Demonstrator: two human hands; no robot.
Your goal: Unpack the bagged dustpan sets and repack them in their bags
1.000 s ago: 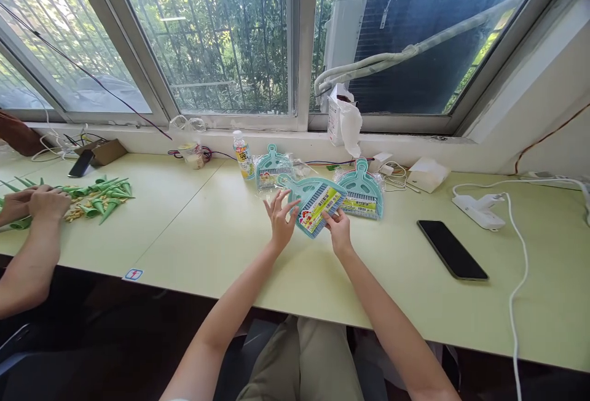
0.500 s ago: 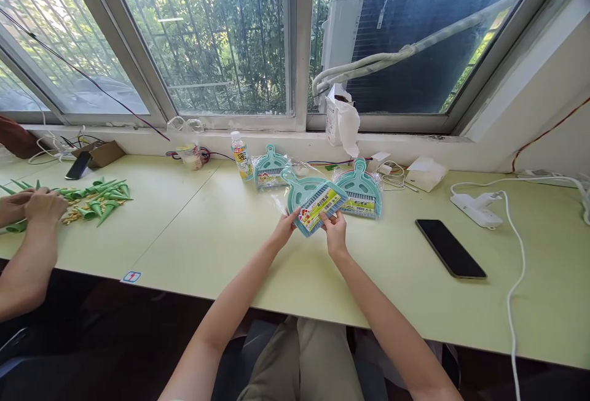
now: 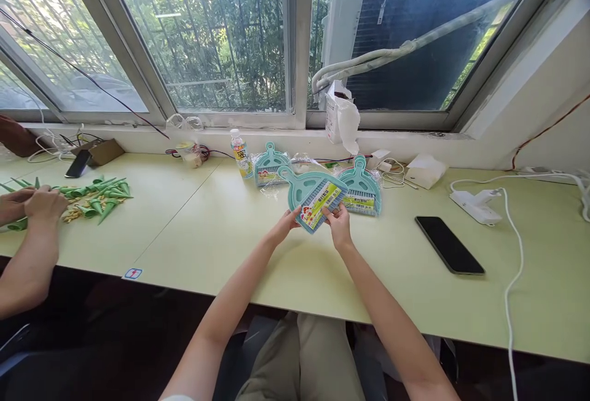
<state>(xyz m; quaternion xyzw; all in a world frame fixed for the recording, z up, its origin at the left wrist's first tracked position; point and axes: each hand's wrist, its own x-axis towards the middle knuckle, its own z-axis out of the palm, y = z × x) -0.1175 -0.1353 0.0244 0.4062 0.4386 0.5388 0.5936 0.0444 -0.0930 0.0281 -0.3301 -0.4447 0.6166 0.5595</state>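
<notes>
Between my two hands a teal dustpan and brush set (image 3: 305, 189) is held tilted above the table, its yellow label facing me and its handle pointing up and left. My left hand (image 3: 286, 224) grips its lower left edge. My right hand (image 3: 338, 223) is closed on the lower right edge, thumb on the label. Behind it to the right lies a second dustpan set (image 3: 362, 195) in clear wrap, partly covered by the held one. A third wrapped set (image 3: 270, 164) lies behind to the left, beside a drink bottle (image 3: 241, 154).
A black phone (image 3: 449, 245) and a white power strip (image 3: 474, 206) with a trailing cable lie to the right. At the far left a co-worker's hands (image 3: 43, 204) work by a pile of green cone-shaped pieces (image 3: 104, 198). A plastic cup (image 3: 188, 154) stands near the window.
The held dustpan set has turned slightly, and its handle has swung a little left. My right hand has moved slightly right, with its thumb further onto the label.
</notes>
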